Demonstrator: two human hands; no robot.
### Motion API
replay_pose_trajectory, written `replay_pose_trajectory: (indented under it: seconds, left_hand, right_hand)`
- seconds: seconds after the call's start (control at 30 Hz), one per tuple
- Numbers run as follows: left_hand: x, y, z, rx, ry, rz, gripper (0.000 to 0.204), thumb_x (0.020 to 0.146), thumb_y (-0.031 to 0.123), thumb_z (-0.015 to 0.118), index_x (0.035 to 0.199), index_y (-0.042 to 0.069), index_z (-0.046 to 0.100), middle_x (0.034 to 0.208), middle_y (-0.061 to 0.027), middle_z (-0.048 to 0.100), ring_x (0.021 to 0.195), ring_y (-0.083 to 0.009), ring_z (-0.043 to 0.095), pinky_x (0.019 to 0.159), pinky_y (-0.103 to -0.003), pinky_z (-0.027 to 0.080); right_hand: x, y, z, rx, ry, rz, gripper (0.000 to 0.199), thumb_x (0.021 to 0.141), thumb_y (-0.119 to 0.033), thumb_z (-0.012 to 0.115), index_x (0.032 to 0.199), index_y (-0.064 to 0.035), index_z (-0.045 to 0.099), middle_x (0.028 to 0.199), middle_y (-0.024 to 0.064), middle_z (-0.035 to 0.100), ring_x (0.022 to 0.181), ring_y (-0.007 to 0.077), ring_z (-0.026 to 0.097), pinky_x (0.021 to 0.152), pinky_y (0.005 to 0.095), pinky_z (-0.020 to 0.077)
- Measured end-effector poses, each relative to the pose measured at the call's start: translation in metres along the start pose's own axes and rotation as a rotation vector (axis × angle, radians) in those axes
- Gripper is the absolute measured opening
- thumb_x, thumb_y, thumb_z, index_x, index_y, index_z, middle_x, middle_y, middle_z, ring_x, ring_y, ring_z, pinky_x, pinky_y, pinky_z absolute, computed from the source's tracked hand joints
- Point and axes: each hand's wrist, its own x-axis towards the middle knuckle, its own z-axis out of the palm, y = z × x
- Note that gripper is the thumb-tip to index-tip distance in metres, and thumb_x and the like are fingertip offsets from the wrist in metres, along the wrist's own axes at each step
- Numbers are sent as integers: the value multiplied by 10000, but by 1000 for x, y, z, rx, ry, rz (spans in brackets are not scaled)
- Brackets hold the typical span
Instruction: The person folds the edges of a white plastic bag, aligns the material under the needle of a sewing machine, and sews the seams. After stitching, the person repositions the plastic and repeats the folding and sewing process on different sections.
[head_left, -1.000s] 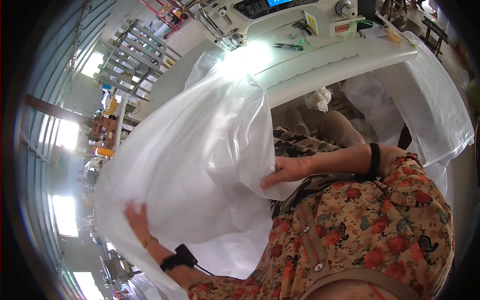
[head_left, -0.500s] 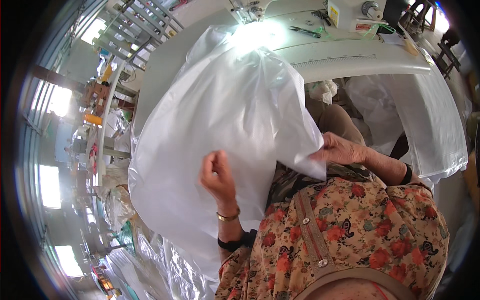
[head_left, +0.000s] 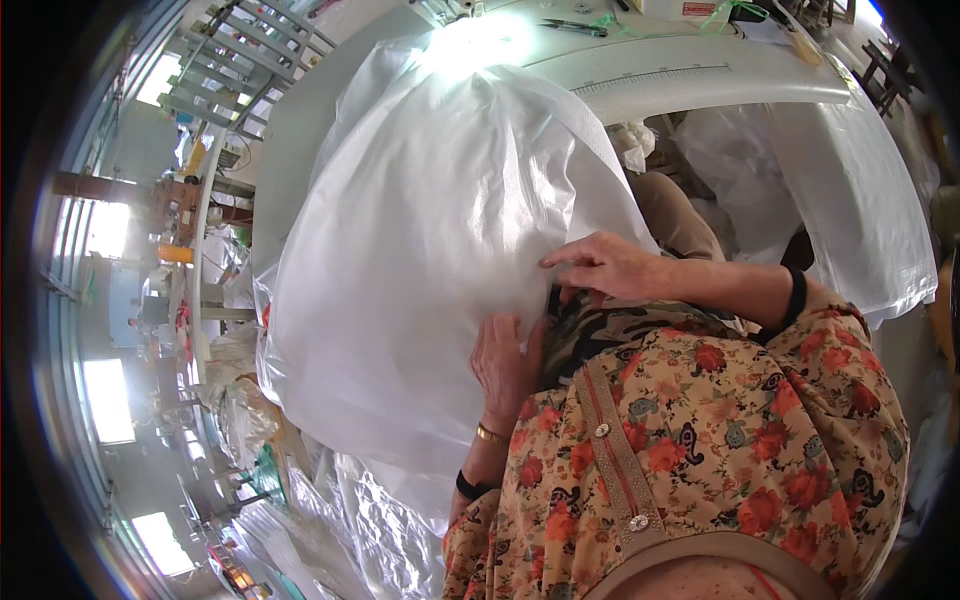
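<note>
A large white plastic sheet (head_left: 400, 230), glossy and creased, spreads from the bright sewing lamp down over my lap. Its upper end gathers in folds under the glare, where detail is washed out. My left hand (head_left: 503, 368) is at the sheet's near edge, fingers bent and closed on the plastic beside the thumb. Just right of it and a little farther off, my right hand (head_left: 607, 268) lies over the sheet's edge with its forefinger stretched out and fingers apart, holding nothing I can see. Its lower fingers are partly hidden.
The pale machine table (head_left: 690, 75) carries a printed ruler scale and black thread snips (head_left: 573, 27). Folded white plastic (head_left: 850, 200) hangs at the right. Crinkled clear plastic (head_left: 370, 510) lies at lower left, near a metal rack (head_left: 245, 60) and shelves farther back.
My right hand has let go of the sheet's right corner and moved left across its edge. My left hand has moved right and down onto the plastic. The view has shifted slightly.
</note>
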Motion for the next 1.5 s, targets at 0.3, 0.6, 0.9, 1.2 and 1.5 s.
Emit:
replay_pose_trajectory:
  seconds: [0.3, 0.6, 0.9, 1.2, 1.5]
  left_hand:
    - [33, 27, -58, -251, 91, 34, 254, 799, 203, 741, 864, 23, 575, 757, -75, 566, 650, -207, 534, 603, -317, 444]
    - [36, -7, -46, -200, -251, -137, 172, 843, 167, 674, 845, 16, 591, 672, -80, 567, 572, -180, 529, 523, -296, 427]
    - [56, 2, -93, -658, 38, -288, 156, 931, 128, 567, 851, -4, 592, 701, 38, 545, 643, -26, 449, 578, -191, 377]
    - [65, 3, -95, -747, 161, -254, 195, 948, 151, 553, 852, -17, 577, 739, 30, 538, 681, -35, 436, 631, -179, 357]
    - [77, 9, -96, -780, 209, -190, 181, 930, 119, 584, 792, 4, 572, 605, 91, 406, 552, -9, 277, 484, -192, 207]
  right_hand:
    - [22, 26, 40, 112, -454, 305, 323, 880, -295, 620, 1024, -6, 624, 696, 41, 601, 655, 95, 562, 601, 241, 458]
    - [-10, -26, 58, -547, -544, -361, 326, 873, -290, 596, 1090, -47, 614, 799, 185, 642, 795, 328, 633, 695, 416, 487]
    - [35, 14, 11, 221, 476, -114, 225, 907, -188, 589, 1011, 10, 618, 841, 56, 614, 794, 128, 562, 720, 277, 457]
    - [22, 3, 14, 258, 210, -124, 248, 887, -191, 641, 1011, 22, 613, 846, 26, 597, 789, 87, 519, 748, 242, 442]
    - [52, 10, 4, 174, 213, -245, 183, 905, -187, 619, 914, -9, 578, 821, 35, 596, 724, 109, 529, 710, 266, 455]
